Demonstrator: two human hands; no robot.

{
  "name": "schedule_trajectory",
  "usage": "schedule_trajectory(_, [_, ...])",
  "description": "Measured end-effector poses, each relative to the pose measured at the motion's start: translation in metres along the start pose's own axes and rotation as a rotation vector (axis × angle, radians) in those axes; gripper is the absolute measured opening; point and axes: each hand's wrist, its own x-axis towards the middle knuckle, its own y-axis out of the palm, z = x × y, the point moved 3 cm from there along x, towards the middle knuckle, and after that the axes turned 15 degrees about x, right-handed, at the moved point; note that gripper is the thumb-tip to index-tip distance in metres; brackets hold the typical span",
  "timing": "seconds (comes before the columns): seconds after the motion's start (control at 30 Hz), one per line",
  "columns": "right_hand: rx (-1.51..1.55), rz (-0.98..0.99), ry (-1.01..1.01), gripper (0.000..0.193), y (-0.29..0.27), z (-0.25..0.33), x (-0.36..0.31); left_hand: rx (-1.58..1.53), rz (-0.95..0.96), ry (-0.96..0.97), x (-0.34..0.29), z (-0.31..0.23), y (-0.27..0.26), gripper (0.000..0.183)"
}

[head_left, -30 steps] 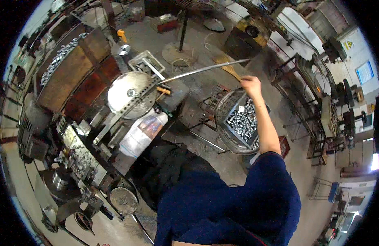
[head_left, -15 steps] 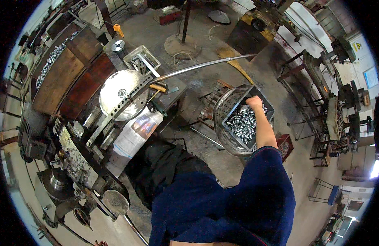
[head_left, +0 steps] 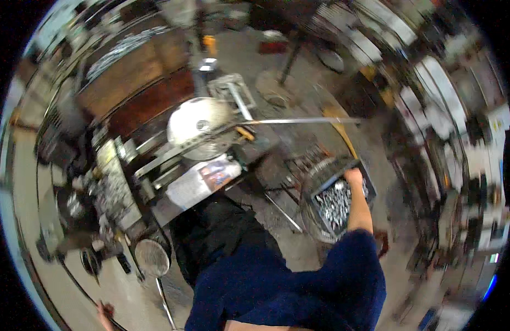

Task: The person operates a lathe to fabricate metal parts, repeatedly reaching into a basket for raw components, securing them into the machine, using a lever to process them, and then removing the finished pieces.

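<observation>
My right hand [head_left: 352, 176] is at the upper side of a grey rectangular bin [head_left: 321, 214], its fingers curled closed. Whether it grips the rim or a part, I cannot tell. Many small shiny metal pieces [head_left: 335, 205] fill the bin, which rests on a round perforated metal basin [head_left: 308, 190]. At the lower left my left hand [head_left: 105, 310] shows beside a dark bent rod; its fingers are smeared by motion. A machine with a pale round disc [head_left: 197, 124] and a long metal lever [head_left: 299, 120] stands ahead of me on the left.
A white printed sack [head_left: 197, 187] lies on the machine's near side. Behind the machine is a brown trough [head_left: 125, 74] with metal pieces in it. A light plastic basket [head_left: 233, 88] and a broom [head_left: 343, 135] lie farther off. A round-topped stool-like plate [head_left: 153, 258] stands lower left.
My view has swung, so the machine and bin appear shifted right and down. The left hand shows more now. My right hand stays at the bin.
</observation>
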Motion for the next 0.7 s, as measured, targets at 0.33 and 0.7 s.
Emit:
schedule_trajectory(0.33, [-0.152,-0.092,-0.465,0.026,-0.015,-0.050,0.012,0.144,-0.137,0.199,-0.085,-0.078,0.062,0.041])
schedule_trajectory(0.7, [0.844,0.450,-1.210,0.036,-0.048,0.301,-0.219,0.093,-0.081,0.247,-0.072,-0.070,0.064,0.038])
